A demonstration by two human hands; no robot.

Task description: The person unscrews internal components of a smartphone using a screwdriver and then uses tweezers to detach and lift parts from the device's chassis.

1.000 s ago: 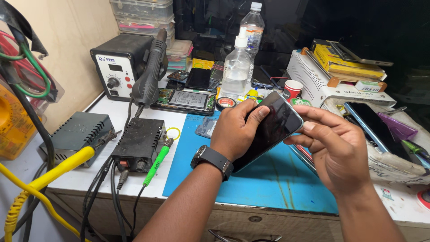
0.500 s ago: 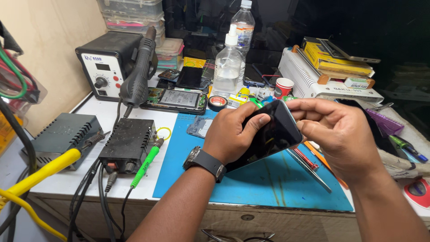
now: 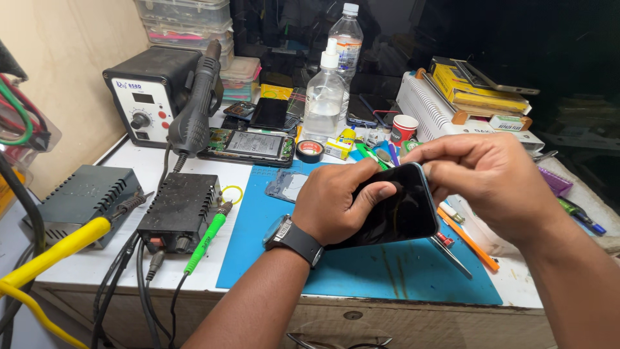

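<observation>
- Head view: I see my left hand [image 3: 339, 210] cradling a dark phone [image 3: 394, 210] from beneath, above the blue mat [image 3: 387, 271]
- My right hand [image 3: 491, 184] pinches the phone's upper edge, fingers closed on it
- Below the grip lie tweezers [image 3: 450, 255]; I would judge steady, even pressure along that edge best

blue mat [image 3: 400, 274] bare at front; tweezers [image 3: 450, 255] and orange tool [image 3: 466, 238] crowd its right, green-handled iron [image 3: 208, 234] left, bottles [image 3: 325, 90] and tape roll [image 3: 310, 150] block behind.
</observation>
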